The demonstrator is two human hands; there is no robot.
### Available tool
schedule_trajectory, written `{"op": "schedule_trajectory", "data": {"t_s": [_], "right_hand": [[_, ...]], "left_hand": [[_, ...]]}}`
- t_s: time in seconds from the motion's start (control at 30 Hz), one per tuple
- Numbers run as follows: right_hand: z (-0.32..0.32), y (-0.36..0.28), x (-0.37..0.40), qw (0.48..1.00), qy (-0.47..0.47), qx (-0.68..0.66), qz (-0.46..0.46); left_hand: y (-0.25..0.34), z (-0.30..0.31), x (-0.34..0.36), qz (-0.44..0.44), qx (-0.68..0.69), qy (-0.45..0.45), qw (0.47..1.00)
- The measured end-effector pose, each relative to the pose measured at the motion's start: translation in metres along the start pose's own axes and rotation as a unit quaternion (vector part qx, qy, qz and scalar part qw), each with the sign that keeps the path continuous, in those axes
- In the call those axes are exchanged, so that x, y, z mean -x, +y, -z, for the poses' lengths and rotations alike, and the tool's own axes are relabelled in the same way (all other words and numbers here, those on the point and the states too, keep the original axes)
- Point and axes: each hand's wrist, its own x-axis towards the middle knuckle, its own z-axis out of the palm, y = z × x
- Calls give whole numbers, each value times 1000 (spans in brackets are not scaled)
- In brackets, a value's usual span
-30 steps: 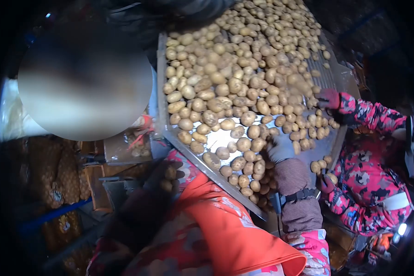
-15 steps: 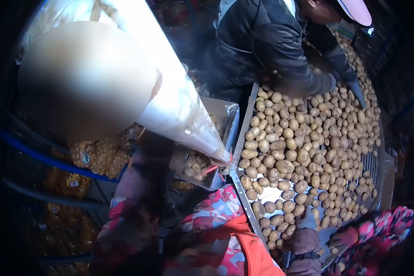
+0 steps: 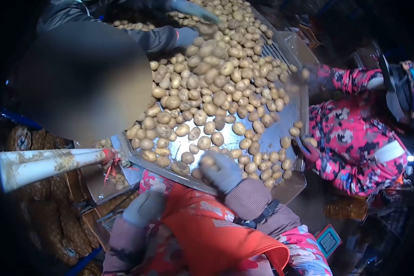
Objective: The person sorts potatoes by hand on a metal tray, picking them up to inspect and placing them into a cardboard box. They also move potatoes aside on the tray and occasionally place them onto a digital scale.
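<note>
My right hand, in a grey glove, is at the near edge of the sorting table. Its fingers are curled on a potato, with other potatoes lying close around. My left hand, gloved too, is low in front of my body, beside the red apron and off the table. Blur and the angle hide how its fingers are set. A thick heap of potatoes covers the table's far and middle parts, while loose ones lie on the shiny metal nearer me.
A white pipe with red ties juts in at left, above a box with potatoes. A co-worker's gloved hands reach into the heap at the far side. Another person in pink camouflage works at the table's right edge.
My view has swung right, bringing the table to the middle and the pink-clad person fully into view. My right hand now has a potato in its fingers; my left hand has come into clearer view.
</note>
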Motion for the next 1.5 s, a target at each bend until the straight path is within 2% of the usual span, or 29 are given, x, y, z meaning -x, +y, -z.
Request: {"op": "schedule_trajectory", "data": {"t_s": [0.03,0.07,0.13,0.2,0.27,0.33,0.37,0.4,0.43,0.47,0.5,0.53,0.57,0.6,0.67,0.8,0.87,0.9,0.93,1.0,1.03,1.07,1.1,1.13,1.17,1.27,1.4,1.47,1.5], "right_hand": [[0,-23,14,992,-112,-56,22],[-10,-24,22,992,-111,-59,18],[-25,-22,41,971,-185,-92,122],[-50,23,54,980,-121,-103,122],[-22,28,58,988,-122,-24,91],[-33,77,50,987,10,60,149],[-26,80,38,984,3,133,116],[-17,80,21,976,-7,202,78],[-3,80,8,960,-12,274,56],[16,82,-7,938,-17,345,37],[33,91,-22,961,50,271,2],[50,103,-35,974,112,192,-33],[73,115,-52,946,144,290,-12],[94,127,-62,908,172,382,8],[125,152,-51,939,176,295,-26],[150,228,37,889,278,341,124],[148,224,83,923,259,285,24],[139,220,98,910,282,305,-16],[128,212,109,894,303,324,-56],[93,148,105,910,224,335,-98],[62,138,97,929,192,316,-28],[38,131,88,941,162,295,44],[29,113,81,942,181,255,123],[27,100,79,936,199,212,200],[29,106,80,935,205,211,197],[56,140,82,931,220,247,153],[114,174,46,910,298,266,112],[143,193,-14,894,347,246,140],[155,202,-45,889,363,222,167]], "left_hand": [[7,-27,-16,-70,-282,0,957],[-7,-39,-33,-65,-284,-3,956],[-49,-41,-71,76,-1,-64,995],[-64,-40,-69,97,7,-47,994],[-74,-28,-62,115,15,-32,993],[-77,-4,-59,82,5,-79,993],[-64,-9,-50,80,3,-84,993],[-36,-19,-27,137,182,1,974],[-22,-20,-12,188,349,89,914],[-30,1,2,121,356,17,927],[-45,36,24,50,359,-56,930],[-64,73,46,30,396,80,914],[-82,110,69,7,426,215,879],[-88,133,96,4,423,221,879],[-87,159,143,40,361,176,915],[-85,144,176,150,199,190,950],[-80,140,178,158,165,188,955],[-77,140,177,135,166,188,959],[-69,145,172,92,187,184,961],[-52,149,139,15,258,141,956],[-47,146,115,37,298,155,941],[-21,102,77,66,316,118,939],[-6,64,46,82,218,180,956],[-6,64,16,78,318,-55,943],[13,32,-3,99,217,40,970],[22,9,-63,106,198,-52,973],[20,-8,-121,105,209,-44,971],[13,-17,-144,129,126,87,980],[10,-18,-148,128,137,112,976]]}}
